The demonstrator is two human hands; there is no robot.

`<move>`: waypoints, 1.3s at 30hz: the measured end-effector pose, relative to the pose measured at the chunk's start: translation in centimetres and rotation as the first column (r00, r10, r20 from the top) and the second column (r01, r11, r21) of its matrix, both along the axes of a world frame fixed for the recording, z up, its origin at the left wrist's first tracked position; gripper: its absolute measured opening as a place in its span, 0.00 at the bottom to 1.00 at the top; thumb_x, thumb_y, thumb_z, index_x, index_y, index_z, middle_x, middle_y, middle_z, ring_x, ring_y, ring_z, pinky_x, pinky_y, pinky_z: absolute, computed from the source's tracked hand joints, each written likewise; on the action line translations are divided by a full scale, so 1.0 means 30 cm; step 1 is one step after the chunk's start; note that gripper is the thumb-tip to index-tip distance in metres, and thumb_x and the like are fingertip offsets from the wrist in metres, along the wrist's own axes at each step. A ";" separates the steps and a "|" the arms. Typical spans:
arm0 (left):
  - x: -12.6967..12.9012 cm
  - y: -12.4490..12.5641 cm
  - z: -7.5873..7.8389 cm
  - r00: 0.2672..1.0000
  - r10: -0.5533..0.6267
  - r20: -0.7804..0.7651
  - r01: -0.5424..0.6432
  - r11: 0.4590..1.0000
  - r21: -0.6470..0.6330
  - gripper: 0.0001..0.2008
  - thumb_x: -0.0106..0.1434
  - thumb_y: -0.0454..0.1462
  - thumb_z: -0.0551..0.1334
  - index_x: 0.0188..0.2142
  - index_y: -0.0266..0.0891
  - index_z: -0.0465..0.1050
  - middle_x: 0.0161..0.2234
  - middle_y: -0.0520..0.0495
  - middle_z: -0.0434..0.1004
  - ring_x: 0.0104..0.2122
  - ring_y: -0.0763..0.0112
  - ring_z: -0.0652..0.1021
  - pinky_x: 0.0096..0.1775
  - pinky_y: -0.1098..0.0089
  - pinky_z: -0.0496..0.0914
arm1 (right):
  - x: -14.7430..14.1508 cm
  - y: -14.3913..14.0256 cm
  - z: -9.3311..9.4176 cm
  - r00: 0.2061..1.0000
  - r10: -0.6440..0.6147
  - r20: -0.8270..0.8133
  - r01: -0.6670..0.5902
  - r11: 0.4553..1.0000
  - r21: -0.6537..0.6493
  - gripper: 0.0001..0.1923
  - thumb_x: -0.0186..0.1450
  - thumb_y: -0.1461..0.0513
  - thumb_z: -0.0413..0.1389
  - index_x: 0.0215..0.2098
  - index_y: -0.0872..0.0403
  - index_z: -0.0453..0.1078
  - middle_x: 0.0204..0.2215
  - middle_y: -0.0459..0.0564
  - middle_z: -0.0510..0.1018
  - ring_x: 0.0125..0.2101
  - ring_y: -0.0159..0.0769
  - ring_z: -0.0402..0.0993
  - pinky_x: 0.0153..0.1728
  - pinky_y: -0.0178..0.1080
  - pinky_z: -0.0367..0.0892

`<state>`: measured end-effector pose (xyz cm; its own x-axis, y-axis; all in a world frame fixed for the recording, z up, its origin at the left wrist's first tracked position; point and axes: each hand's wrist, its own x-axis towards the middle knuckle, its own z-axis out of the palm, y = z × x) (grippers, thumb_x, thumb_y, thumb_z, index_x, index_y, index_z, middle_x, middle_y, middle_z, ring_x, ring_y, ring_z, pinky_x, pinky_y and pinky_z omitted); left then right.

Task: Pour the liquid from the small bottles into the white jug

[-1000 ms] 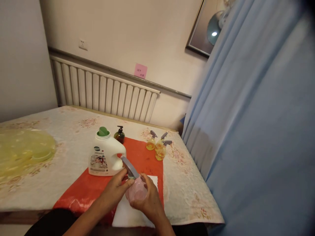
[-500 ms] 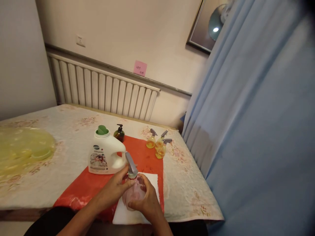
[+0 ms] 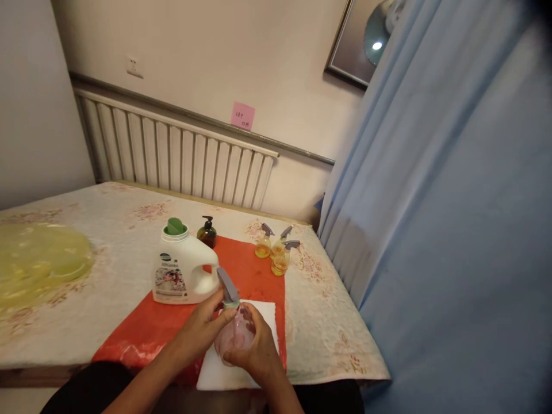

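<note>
Jug (image 3: pixel 181 276), white and handled, stands just beyond the left hand (image 3: pixel 211 321), partly on a red sheet (image 3: pixel 252 279); a green cap (image 3: pixel 175 226) sits in its mouth. Of all the things about, it crowds the hands most. We note a dark pump bottle (image 3: pixel 207 234) close behind it and, by the sheet's far right corner, three small spray bottles (image 3: pixel 280 264) of yellow liquid. On the floral cloth (image 3: pixel 328 328) of the desk, far left, lies a translucent yellow heap (image 3: pixel 38 259). Radiator (image 3: pixel 181 149) behind, blue curtain (image 3: pixel 466 201) on the right. The pink spray bottle (image 3: pixel 237 336) is between the hands, above a white pad (image 3: pixel 215 371) at the near edge; we cannot tell whether its base touches. Long axis roughly upright, neck up and leaning slightly left; its grey trigger head (image 3: pixel 228 286) slants up and left, toward the jug's handle. Left grip pinches the bottle around its collar; right grip, curled, clasps the body from the right.
</note>
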<state>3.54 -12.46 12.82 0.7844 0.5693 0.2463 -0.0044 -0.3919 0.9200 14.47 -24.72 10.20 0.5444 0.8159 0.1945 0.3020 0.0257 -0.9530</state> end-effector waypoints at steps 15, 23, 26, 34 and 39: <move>-0.001 -0.015 0.014 0.983 -0.054 0.173 0.120 0.909 -0.399 0.16 0.58 0.43 0.66 0.44 0.40 0.72 0.42 0.47 0.80 0.44 0.59 0.77 0.48 0.63 0.70 | -0.018 -0.008 0.041 0.993 -0.038 0.112 0.045 0.997 -0.058 0.41 0.40 0.67 0.64 0.55 0.57 0.64 0.52 0.60 0.74 0.52 0.52 0.72 0.53 0.50 0.66; -0.005 -0.018 0.027 0.984 -0.038 0.175 0.116 0.878 -0.464 0.19 0.52 0.44 0.71 0.42 0.40 0.75 0.40 0.47 0.82 0.44 0.57 0.78 0.47 0.63 0.71 | -0.032 -0.013 0.063 0.994 -0.032 0.106 0.038 0.998 -0.049 0.40 0.41 0.68 0.63 0.54 0.60 0.65 0.50 0.61 0.76 0.50 0.52 0.73 0.52 0.50 0.68; -0.003 -0.024 0.024 0.985 -0.005 0.174 0.088 0.876 -0.474 0.21 0.52 0.44 0.70 0.45 0.40 0.75 0.42 0.45 0.82 0.45 0.56 0.78 0.49 0.61 0.70 | -0.034 -0.012 0.056 0.993 -0.038 0.113 0.044 0.998 -0.048 0.40 0.41 0.68 0.63 0.54 0.60 0.65 0.50 0.61 0.76 0.50 0.53 0.73 0.52 0.50 0.68; 0.013 -0.060 0.031 0.968 0.158 0.193 -0.038 0.859 -0.511 0.22 0.48 0.45 0.72 0.41 0.40 0.75 0.41 0.43 0.82 0.43 0.57 0.79 0.46 0.62 0.72 | -0.033 -0.010 0.027 0.984 -0.056 0.169 0.064 0.997 -0.042 0.41 0.42 0.67 0.63 0.55 0.62 0.64 0.52 0.64 0.74 0.53 0.54 0.71 0.52 0.50 0.68; 0.019 -0.061 0.016 0.959 0.222 0.176 -0.118 0.878 -0.464 0.17 0.50 0.45 0.70 0.37 0.39 0.74 0.36 0.46 0.81 0.41 0.59 0.78 0.45 0.63 0.71 | -0.030 -0.011 0.023 0.989 -0.054 0.138 0.063 0.996 -0.065 0.42 0.41 0.68 0.65 0.56 0.58 0.65 0.51 0.60 0.74 0.52 0.52 0.71 0.52 0.48 0.67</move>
<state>4.12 -14.28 13.30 0.6214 0.7785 0.0882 -0.1953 0.0448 0.9797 13.56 -25.04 10.89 0.5638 0.7976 0.2144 0.4283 -0.0604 -0.9016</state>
